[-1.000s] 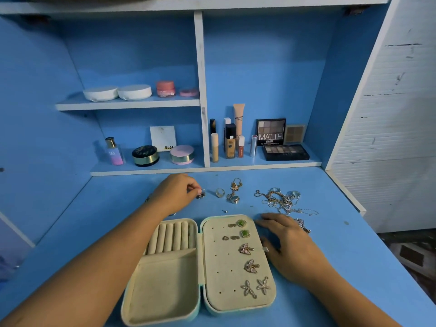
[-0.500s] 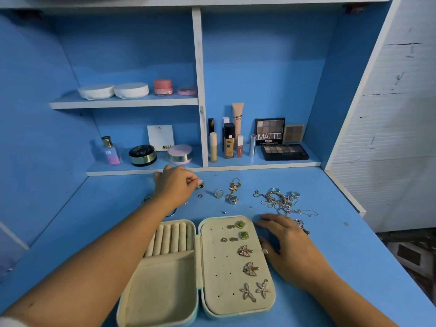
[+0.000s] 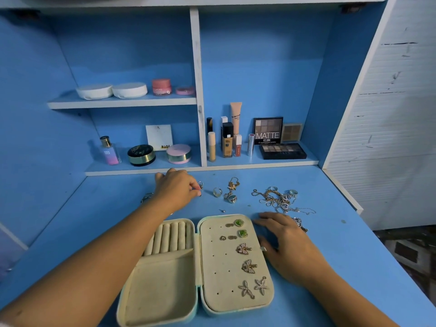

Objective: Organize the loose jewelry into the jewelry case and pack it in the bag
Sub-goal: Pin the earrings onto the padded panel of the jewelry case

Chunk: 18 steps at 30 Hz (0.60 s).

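Head view: left hand (image 3: 175,190) pinches a small ring (image 3: 200,185), likely bound for the ring rolls (image 3: 174,237); right hand (image 3: 286,244) flat, empty, beside open jewelry case (image 3: 162,286), probably bracing it.

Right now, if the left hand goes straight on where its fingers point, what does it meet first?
Likely the gold ring on the desk, just beyond the left hand, which pinches a small ring.

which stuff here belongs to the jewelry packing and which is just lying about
Job: case, ring pinched by left hand, loose ring, chains, pinned earrings.
Lying about: perfume, compact, foundation, palette, jar.
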Each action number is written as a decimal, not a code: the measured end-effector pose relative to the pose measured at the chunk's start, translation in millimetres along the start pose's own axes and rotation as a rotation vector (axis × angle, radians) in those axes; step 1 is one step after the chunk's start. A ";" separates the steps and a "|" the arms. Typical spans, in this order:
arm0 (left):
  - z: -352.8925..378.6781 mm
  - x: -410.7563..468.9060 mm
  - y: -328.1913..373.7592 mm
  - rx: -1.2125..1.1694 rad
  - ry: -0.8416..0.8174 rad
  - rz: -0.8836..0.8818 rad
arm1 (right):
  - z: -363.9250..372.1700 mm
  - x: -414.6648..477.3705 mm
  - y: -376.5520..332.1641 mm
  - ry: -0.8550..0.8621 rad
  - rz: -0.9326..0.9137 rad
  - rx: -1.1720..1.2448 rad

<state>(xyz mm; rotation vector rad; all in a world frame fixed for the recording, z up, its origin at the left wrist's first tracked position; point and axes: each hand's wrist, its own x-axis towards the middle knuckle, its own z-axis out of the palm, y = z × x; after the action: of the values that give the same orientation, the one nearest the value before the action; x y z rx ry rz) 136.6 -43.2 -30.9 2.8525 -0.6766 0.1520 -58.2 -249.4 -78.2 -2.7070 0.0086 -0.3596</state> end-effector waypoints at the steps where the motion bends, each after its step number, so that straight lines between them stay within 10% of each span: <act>1: 0.7 1.0 0.5 -0.005 -0.008 0.003 | 0.0 0.1 0.0 0.002 0.000 0.001; 18: -20.8 -93.2 23.4 -0.546 0.045 0.019 | 3.2 -0.4 1.4 0.009 -0.002 0.018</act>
<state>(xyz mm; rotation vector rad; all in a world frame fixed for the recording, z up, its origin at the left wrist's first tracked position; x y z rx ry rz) 42.0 -18.7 -20.2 2.3140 -0.6211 0.0267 -57.7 -249.4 -81.6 -2.6875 0.0048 -0.3700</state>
